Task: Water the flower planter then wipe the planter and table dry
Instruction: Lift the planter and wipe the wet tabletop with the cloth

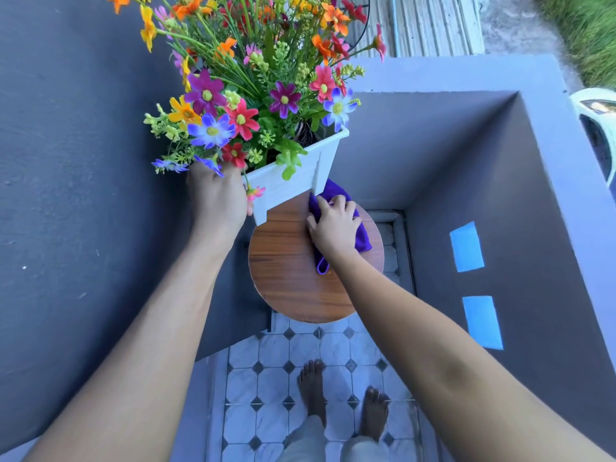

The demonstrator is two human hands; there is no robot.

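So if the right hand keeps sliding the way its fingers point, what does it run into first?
Probably the white planter. The right hand presses the purple cloth on the round table, fingers aimed at the planter's near corner leg, though depth is unclear.

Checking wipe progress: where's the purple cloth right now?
The purple cloth lies on the round wooden table, far right part, pressed under the right hand, beside the white planter.

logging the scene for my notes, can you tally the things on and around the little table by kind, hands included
white flower planter: 1
purple cloth: 1
round wooden table: 1
blue tape patches on the wall: 2
hands, left hand and right hand: 2
total: 7
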